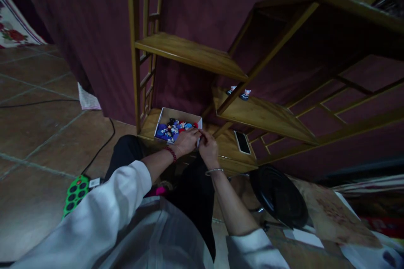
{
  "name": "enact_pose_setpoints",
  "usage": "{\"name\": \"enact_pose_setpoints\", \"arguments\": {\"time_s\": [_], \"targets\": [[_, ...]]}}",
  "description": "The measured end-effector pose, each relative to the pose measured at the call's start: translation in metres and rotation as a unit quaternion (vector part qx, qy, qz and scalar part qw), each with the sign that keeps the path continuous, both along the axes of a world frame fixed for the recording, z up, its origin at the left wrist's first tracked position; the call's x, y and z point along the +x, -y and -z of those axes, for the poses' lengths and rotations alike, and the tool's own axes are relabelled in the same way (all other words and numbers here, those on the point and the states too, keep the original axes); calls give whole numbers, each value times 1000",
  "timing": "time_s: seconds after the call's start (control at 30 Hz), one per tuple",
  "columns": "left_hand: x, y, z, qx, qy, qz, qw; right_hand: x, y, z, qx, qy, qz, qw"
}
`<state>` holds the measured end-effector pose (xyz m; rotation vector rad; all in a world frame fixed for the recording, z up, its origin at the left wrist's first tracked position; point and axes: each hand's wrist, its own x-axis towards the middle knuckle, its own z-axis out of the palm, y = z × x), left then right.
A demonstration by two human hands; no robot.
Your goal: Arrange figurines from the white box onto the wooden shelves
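A white open box point(181, 114) stands on the lowest wooden shelf, full of small figurines point(172, 129) in blue, red, black and white. My left hand point(187, 141), with a dark red bead bracelet at the wrist, is at the box's right front corner, fingers curled together. Right against it, my right hand point(208, 148), wearing a silver bangle, has its fingers closed and pointing towards the left fingertips. Whatever the two hands grip between them is too small and covered to make out. Two little figurines point(245, 94) stand on the middle shelf above and to the right.
The wooden rack point(189, 52) has stepped boards and slanting posts close above the hands. A phone point(242, 142) lies on the lowest shelf. To the right is a round black stool point(278, 195); on the floor at left, a green power strip point(75, 193) with a cable.
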<state>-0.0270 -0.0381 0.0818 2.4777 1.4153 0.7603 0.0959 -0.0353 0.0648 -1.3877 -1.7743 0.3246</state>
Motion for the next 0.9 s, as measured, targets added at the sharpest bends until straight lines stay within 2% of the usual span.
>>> {"name": "enact_pose_setpoints", "arguments": {"time_s": [0.13,0.2,0.3,0.43,0.6,0.77,0.9], "targets": [[-24,-1,25,-98,-59,-66,991,-18,-22,27,-118,29,-19,992],[-34,-3,32,-150,-88,-106,979,-22,-33,33,-145,45,-20,988],[-46,-6,42,-187,-86,-142,968,-22,-44,40,-162,83,-27,983],[-55,-9,59,-203,-91,-165,961,-18,-51,61,-172,103,-27,979],[-59,-13,80,-202,-89,-153,963,-15,-50,87,-170,111,-25,979],[-58,-23,91,-203,-91,-156,962,-20,-48,90,-198,115,-13,973],[-59,-32,97,-192,-92,-153,965,-25,-51,88,-194,121,-25,973]]}}
